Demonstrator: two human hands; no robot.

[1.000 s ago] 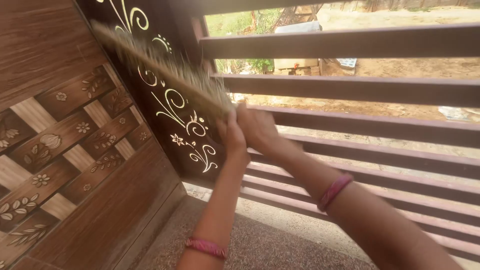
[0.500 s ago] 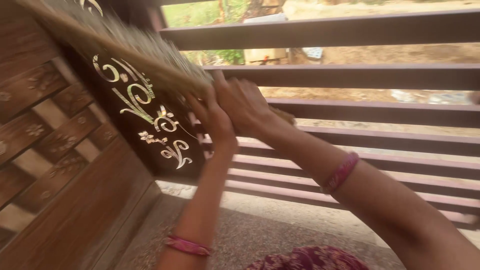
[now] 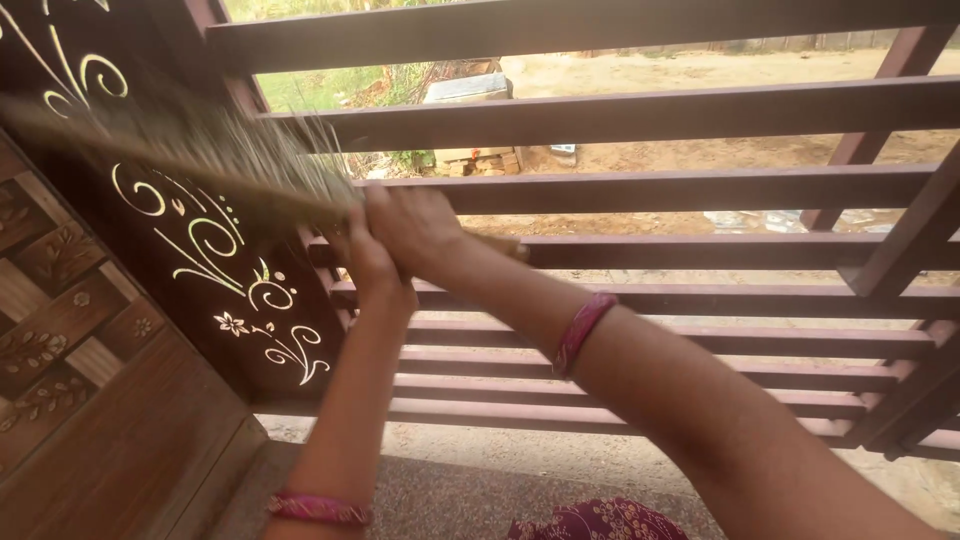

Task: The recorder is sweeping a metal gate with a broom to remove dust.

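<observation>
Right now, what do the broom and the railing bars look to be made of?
Broom: dry grass or straw, judging by thin tan strands fanning out, blurred. Railing bars: probably painted metal, given flat, straight maroon-brown slats with a smooth matte coat; wood can't be ruled out.

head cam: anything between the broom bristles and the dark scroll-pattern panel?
Nothing visible. In the head view the broom bristles, blurred, overlap the dark panel directly; contact cannot be told. Both the left hand and right hand grip the handle.

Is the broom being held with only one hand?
No, both the left hand and the right hand are closed around the broom at its handle end.
</observation>
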